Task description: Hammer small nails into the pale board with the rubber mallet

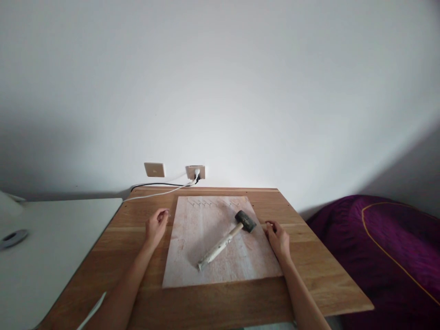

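A wooden board [192, 233] with a whitish, worn face lies flat on the wooden table. A row of several thin nails [205, 204] stands up from its far part. Across the board rests a mallet [220, 247], its black head [245, 221] at the right and its pale, stained handle slanting toward me. My left hand [157, 225] is left of the board, fingers closed in a pinch; whatever is between the fingertips is too small to name. By the board's right edge is my right hand [278, 239], fingers curled together, their tips partly hidden.
The wooden table [316, 261] meets a white wall with a socket [195, 173] and plugged-in cables [161, 193]. At left, a white surface [51, 256] carries a grey roll [14, 238]. Purple fabric [343, 229] bulges up at the right.
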Motion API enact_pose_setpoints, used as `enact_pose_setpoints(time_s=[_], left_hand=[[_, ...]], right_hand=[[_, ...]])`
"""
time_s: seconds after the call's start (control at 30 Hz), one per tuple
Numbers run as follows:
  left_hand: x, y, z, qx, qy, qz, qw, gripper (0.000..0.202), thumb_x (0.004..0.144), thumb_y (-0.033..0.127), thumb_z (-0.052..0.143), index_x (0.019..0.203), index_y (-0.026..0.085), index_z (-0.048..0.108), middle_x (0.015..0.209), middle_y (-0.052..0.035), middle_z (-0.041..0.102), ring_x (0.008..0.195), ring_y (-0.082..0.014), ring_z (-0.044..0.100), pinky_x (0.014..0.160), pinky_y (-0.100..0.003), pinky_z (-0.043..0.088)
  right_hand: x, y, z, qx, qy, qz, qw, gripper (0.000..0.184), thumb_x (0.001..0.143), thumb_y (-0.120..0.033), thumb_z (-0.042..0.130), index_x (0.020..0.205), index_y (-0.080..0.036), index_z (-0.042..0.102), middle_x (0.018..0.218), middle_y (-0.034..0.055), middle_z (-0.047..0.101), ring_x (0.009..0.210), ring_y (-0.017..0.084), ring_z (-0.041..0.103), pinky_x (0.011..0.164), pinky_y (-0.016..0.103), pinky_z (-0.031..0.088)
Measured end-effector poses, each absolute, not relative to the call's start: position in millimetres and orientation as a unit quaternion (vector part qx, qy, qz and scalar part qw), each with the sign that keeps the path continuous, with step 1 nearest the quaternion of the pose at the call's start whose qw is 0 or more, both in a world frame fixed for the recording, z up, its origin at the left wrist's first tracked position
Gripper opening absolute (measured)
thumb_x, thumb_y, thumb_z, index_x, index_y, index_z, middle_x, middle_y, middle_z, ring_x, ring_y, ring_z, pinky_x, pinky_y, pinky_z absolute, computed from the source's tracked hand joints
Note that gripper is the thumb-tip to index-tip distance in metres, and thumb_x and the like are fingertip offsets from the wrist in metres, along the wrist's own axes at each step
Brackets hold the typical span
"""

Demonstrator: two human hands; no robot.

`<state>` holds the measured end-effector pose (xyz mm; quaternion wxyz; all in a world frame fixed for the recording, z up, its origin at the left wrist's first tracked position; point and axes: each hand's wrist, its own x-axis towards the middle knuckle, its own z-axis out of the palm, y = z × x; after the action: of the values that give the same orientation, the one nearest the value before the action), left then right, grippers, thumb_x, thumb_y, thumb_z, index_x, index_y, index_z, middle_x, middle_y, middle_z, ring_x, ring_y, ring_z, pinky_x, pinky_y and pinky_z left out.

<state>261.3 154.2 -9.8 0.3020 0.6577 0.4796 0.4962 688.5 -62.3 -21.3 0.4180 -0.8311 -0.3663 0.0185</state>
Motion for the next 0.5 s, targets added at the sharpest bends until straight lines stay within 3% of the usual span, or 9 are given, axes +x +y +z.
enact_pose_setpoints(time_s=[0.27, 0.5], left_hand=[[258, 152, -21, 0.649, 0.491, 0.487, 0.316, 0.043, 0.087, 0.06, 0.057, 0.095, 0.021, 0.073, 0.078, -0.0076, 0.079, 0.074, -0.0245, 0.077, 0.064, -0.03, 0.058], [258, 148, -20, 0.645, 0.498, 0.491, 0.307, 0.04, 0.086, 0.057, 0.057, 0.093, 0.021, 0.074, 0.079, -0.0069, 0.079, 0.072, -0.0233, 0.076, 0.063, -0.03, 0.058]], right_hand=[[695, -67, -31, -0.831, -0.35, 0.041, 0.43, 0.054, 0.082, -0.063, 0.047, 0.096, -0.019, 0.076, 0.07, 0.0078, 0.074, 0.066, 0.027, 0.07, 0.064, 0.033, 0.049], [696, -66, -31, -0.84, -0.325, 0.034, 0.433, 0.055, 0.079, -0.065, 0.046, 0.094, -0.021, 0.076, 0.071, 0.0092, 0.076, 0.071, 0.03, 0.072, 0.065, 0.035, 0.051]])
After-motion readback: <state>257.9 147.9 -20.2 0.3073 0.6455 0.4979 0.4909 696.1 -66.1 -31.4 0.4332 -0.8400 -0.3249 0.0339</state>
